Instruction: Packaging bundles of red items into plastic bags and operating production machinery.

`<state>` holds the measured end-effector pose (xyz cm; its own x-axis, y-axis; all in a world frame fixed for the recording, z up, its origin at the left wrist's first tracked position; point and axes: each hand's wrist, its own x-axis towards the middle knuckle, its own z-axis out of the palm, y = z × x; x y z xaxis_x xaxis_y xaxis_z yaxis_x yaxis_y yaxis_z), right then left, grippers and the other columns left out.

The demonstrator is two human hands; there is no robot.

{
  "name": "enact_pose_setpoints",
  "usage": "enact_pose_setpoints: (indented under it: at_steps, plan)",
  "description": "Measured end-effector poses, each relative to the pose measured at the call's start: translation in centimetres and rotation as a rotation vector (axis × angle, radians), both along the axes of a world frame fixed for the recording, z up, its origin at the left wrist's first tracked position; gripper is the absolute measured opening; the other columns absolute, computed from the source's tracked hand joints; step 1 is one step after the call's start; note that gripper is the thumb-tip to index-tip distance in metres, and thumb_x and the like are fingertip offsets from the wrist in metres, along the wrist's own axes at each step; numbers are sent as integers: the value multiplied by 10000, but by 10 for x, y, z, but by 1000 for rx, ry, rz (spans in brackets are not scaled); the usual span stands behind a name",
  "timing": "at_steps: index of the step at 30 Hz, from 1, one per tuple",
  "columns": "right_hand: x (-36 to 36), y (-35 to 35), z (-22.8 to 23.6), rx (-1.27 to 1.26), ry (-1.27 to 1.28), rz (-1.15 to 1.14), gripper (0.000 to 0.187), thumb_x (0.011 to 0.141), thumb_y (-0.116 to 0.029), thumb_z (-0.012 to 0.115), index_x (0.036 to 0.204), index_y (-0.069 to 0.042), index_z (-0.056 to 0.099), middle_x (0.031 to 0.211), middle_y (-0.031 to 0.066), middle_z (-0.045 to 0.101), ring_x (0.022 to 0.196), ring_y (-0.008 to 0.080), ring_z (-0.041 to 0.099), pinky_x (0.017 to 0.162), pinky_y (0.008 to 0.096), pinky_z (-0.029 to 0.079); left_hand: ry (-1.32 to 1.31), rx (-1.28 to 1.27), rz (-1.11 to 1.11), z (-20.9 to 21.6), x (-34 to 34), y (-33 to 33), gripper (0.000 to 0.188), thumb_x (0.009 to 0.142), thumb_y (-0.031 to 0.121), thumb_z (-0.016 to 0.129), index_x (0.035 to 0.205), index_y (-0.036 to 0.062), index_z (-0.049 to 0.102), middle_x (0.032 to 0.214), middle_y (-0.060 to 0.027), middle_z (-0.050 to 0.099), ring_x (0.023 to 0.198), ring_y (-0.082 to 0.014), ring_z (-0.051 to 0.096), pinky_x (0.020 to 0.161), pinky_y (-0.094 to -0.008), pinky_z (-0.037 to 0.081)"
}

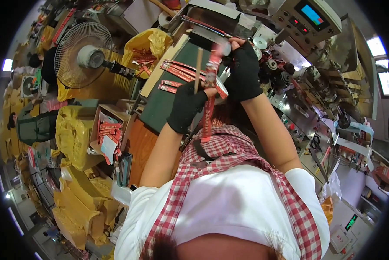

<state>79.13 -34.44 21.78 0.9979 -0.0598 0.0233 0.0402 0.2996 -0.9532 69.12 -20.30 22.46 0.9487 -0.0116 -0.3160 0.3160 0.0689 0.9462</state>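
My left hand (187,106), in a black fingerless glove, is closed around a long red printed packet strip (208,117) and a thin wooden stick (198,69). The strip hangs down toward my apron, and its upper end is blurred. Just right of that end is my gloved right hand (245,71), its bare fingertips bent together beside the machine; whatever they pinch cannot be made out. Several slim red packets (177,71) lie on the green belt (162,100), left of the strip.
A yellow bag (149,43) holds more red packets at the far left. Below it a cardboard box (124,119) contains packets too. A fan (84,54) stands at the left. Machinery with rollers (281,76) and a control box (307,19) fills the right.
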Motion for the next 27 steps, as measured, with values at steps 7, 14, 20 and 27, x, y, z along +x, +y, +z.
enact_pose_setpoints:
  at_steps: [7,14,20,27]
  plan:
    - [-46,-8,-46,-357,27,652,334,935,-340,493,861,-25,574,637,43,478,605,135,490,570,278,393,-85,-339,265,12,16,18,118,821,125,668,861,24,622,699,-29,621,562,-93,589,445,-202,406]
    - [-83,-2,-17,-641,-424,747,185,935,-179,516,865,-9,535,656,117,446,600,230,489,589,337,417,-149,-198,377,-4,24,27,122,845,169,648,797,68,598,652,28,547,499,-63,476,466,-205,358]
    - [-88,-3,9,-819,-526,844,169,892,-180,541,862,-14,538,757,153,533,672,323,538,605,387,427,-104,-470,488,-84,50,97,173,863,210,620,804,56,564,622,17,523,541,-93,514,491,-240,405]
    - [-109,-74,-102,-1239,-505,1111,205,864,-256,555,798,-73,618,796,143,607,773,332,603,657,408,471,-316,-435,992,-19,43,150,195,886,228,615,832,50,554,735,-36,545,631,-150,564,532,-286,467]
